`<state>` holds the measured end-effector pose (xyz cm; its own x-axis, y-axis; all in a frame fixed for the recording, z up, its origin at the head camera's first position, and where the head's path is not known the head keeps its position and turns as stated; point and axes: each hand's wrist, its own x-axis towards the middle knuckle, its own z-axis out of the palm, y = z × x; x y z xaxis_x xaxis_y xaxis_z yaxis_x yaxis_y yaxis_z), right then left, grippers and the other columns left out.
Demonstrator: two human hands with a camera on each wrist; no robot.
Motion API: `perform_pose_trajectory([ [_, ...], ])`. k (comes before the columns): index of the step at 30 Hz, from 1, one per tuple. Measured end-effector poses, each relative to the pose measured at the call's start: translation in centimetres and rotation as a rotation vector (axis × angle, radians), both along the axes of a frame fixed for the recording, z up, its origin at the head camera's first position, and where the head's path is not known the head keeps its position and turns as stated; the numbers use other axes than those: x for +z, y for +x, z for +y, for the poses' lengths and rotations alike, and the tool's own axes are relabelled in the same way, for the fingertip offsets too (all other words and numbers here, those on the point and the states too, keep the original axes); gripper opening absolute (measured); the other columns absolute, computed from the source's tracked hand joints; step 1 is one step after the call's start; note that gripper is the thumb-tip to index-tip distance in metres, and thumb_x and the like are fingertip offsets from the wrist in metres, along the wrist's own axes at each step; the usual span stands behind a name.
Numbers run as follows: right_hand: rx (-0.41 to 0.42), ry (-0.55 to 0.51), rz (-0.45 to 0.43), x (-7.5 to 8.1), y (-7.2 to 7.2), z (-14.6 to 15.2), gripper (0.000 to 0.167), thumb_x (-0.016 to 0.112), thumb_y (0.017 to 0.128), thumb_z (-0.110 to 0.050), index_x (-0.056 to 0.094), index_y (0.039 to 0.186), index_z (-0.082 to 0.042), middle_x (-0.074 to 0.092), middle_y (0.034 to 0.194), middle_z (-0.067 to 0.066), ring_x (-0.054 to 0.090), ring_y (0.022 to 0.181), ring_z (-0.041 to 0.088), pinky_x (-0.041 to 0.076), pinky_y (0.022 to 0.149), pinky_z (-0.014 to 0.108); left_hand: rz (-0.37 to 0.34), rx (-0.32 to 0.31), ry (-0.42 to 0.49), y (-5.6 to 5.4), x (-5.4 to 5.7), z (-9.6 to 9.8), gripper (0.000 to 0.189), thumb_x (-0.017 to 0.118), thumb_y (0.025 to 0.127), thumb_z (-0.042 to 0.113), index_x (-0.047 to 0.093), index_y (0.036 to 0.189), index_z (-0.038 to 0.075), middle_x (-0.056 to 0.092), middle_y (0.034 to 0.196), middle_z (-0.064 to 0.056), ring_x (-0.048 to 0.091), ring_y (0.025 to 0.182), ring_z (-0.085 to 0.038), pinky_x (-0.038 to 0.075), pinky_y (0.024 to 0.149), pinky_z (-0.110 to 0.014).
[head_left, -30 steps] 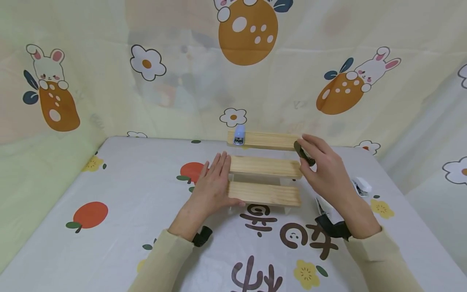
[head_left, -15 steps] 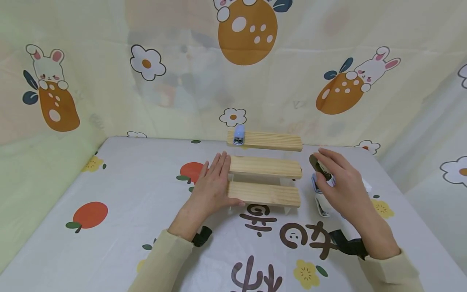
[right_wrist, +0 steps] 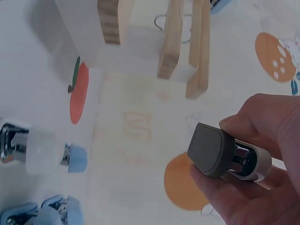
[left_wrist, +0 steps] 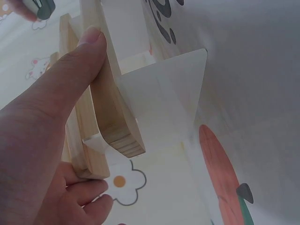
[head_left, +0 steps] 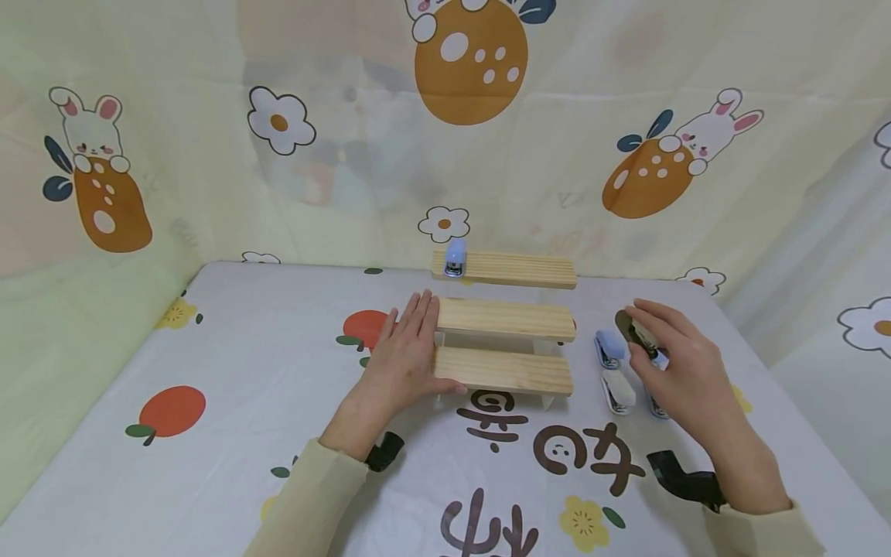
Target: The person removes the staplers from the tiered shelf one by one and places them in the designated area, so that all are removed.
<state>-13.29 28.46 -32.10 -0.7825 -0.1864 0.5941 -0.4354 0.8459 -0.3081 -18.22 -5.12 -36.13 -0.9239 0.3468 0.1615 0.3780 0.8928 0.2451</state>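
A stepped display stand has three pale wooden shelves (head_left: 504, 371) on translucent white supports (left_wrist: 161, 89). My left hand (head_left: 404, 360) rests at its left end, fingers straight along the shelf ends. The thumb lies on the front edge of the lowest shelf. To the right of the stand my right hand (head_left: 685, 375) pinches a dark grey-green stapler (right_wrist: 211, 150) between thumb and fingers, above the table. A blue stapler (head_left: 455, 259) stands at the left of the top shelf. Beneath and beside the right hand are a blue stapler (head_left: 609, 348) and a white stapler (head_left: 617, 391).
More staplers (head_left: 657, 406) are partly hidden behind the right hand. The table is covered with a white printed cloth (head_left: 230, 480). A cloth backdrop (head_left: 348, 186) with rabbits and flowers hangs right behind the stand.
My right hand has moved away from the stand's upper right, rightward and toward me, with the stapler in it. The staplers on the table have come into view. The left hand stays put.
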Motion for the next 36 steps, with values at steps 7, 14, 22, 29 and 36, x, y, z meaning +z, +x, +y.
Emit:
perform_pose_trajectory([
  [7, -0.034, -0.002, -0.120, -0.1, 0.2, 2.2, 0.048, 0.068, 0.082, 0.007, 0.061, 0.130, 0.002, 0.055, 0.136, 0.021, 0.059, 0.106, 0.040, 0.025, 0.079, -0.010, -0.005, 0.000, -0.003, 0.0, 0.0, 0.1, 0.137, 0.084, 0.060, 0.067, 0.014, 0.158, 0.002, 0.016, 0.167, -0.012, 0.013, 0.155, -0.027, 0.016, 0.126, -0.050],
  [14, -0.111, 0.032, -0.241, -0.2, 0.3, 4.3, 0.047, 0.068, 0.085, 0.003, 0.058, 0.131, 0.004, 0.051, 0.139, 0.026, 0.055, 0.107, 0.047, 0.057, 0.082, 0.054, -0.017, 0.001, 0.005, 0.0, 0.1, 0.1, 0.137, 0.084, 0.061, 0.067, 0.013, 0.158, 0.003, 0.014, 0.167, -0.012, 0.012, 0.156, -0.027, 0.014, 0.126, -0.049],
  [22, -0.147, 0.058, -0.329, -0.1, 0.4, 6.0, 0.045, 0.065, 0.088, 0.000, 0.056, 0.132, 0.005, 0.048, 0.139, 0.029, 0.060, 0.096, 0.048, 0.059, 0.060, 0.039, -0.030, 0.002, 0.007, 0.0, 0.1, 0.1, 0.136, 0.083, 0.062, 0.067, 0.012, 0.159, 0.003, 0.013, 0.167, -0.011, 0.011, 0.156, -0.027, 0.013, 0.126, -0.049],
  [29, -0.197, 0.083, -0.380, -0.3, 0.7, 7.7, 0.042, 0.063, 0.088, -0.001, 0.057, 0.129, 0.007, 0.047, 0.136, 0.034, 0.058, 0.095, 0.052, 0.056, 0.058, 0.037, -0.032, 0.002, 0.007, 0.1, 0.2, 0.0, 0.135, 0.083, 0.063, 0.066, 0.011, 0.159, 0.003, 0.012, 0.167, -0.011, 0.010, 0.156, -0.027, 0.013, 0.126, -0.049],
  [36, -0.236, 0.107, -0.428, -0.5, 0.9, 8.9, 0.043, 0.062, 0.087, -0.004, 0.056, 0.128, 0.008, 0.046, 0.134, 0.036, 0.054, 0.094, 0.049, 0.053, 0.058, 0.038, -0.045, -0.003, 0.005, 0.2, 0.3, 0.1, 0.135, 0.083, 0.064, 0.066, 0.010, 0.159, 0.004, 0.011, 0.168, -0.011, 0.010, 0.156, -0.027, 0.012, 0.126, -0.049],
])
